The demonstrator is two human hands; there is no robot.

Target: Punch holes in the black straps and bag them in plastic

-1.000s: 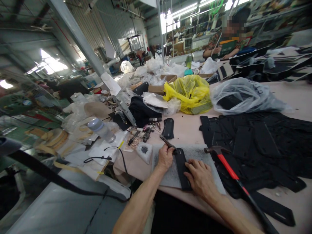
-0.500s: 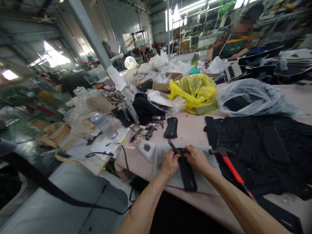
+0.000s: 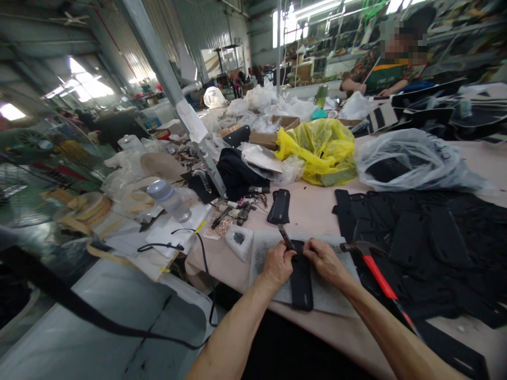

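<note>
from my seat far off, i have the left hand point(image 3: 278, 264) pinching a thin metal tool point(image 3: 285, 237) between thumb and fingers; the tool tilts up toward the far left. the right hand point(image 3: 322, 259) has its fingertips bunched together at the far right edge of a black strip point(image 3: 302, 290), and i cannot tell whether they grip it or only touch it. the strip lies flat on a gray slab point(image 3: 263, 252), its long side running from far to near, with its near end close to the near edge of the table point(image 3: 320, 211).

just right of the slab i see a hammer point(image 3: 378, 274), its red handle slanting toward the near right. beyond it, on the right, spreads a pile of black pieces point(image 3: 415, 237). left of the slab sits a small white dish point(image 3: 238, 244) with something dark in the middle. a pair of black straps point(image 3: 279, 206) lies on the far side of the slab. farther off are a yellow bag point(image 3: 319, 153) and, to its right, a clear bag point(image 3: 423, 163). on the far right, i see another person point(image 3: 384, 79) across the table.
</note>
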